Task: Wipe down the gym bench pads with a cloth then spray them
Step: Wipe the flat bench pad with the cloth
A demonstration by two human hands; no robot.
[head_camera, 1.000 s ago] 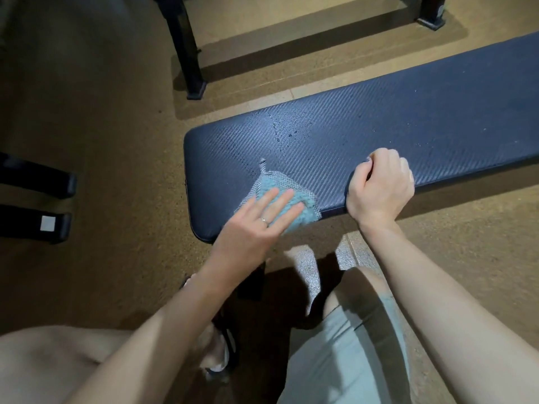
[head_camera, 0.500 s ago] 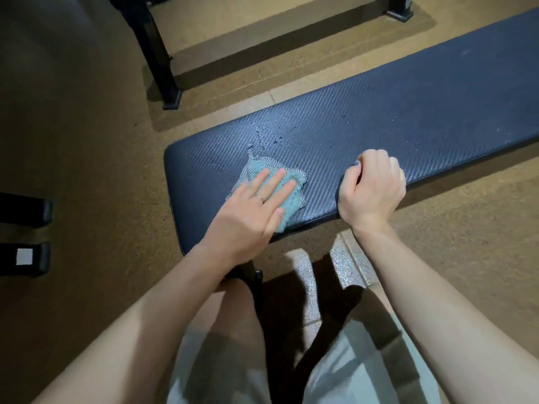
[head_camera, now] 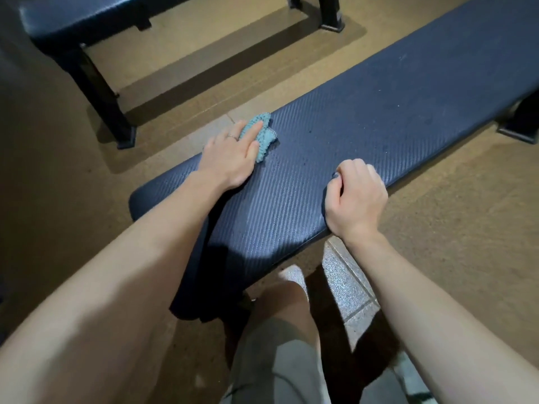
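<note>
Now the left hand (head_camera: 230,156) lies flat, fingers spread, pressing a teal cloth (head_camera: 262,135) against the far edge of the dark bench pad (head_camera: 364,126) (left of frame centre). Lower right, the right hand (head_camera: 354,198) is curled into a fist, knuckles resting on the pad's near edge.

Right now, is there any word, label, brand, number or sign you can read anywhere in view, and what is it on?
None: no readable text shows in the head view.
Bench pad: only a woven texture, no logo or label.
Teal cloth under the left hand: no tag visible.
Ring on the left hand: plain, too small to show any marking.
Second bench behind: dark, no lettering visible.
</note>
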